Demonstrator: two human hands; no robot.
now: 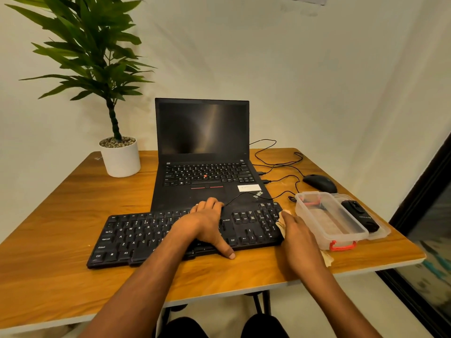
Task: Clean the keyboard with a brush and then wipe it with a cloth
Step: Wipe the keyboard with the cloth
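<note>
The black keyboard lies on the wooden table, just in front of the open laptop. Its long axis runs from left to right, a little tilted: the left end is nearer to the person and the right end is farther away, close to the clear plastic box. The left hand rests on the middle-right part of the keyboard; its fingers curl over the far edge and the thumb reaches over the near edge to the table, so it holds the keyboard in place. The right hand is at the right end of the keyboard and presses a pale cloth against the side there. The cloth shows above and below this hand; how the fingers lie on it, I cannot tell.
</note>
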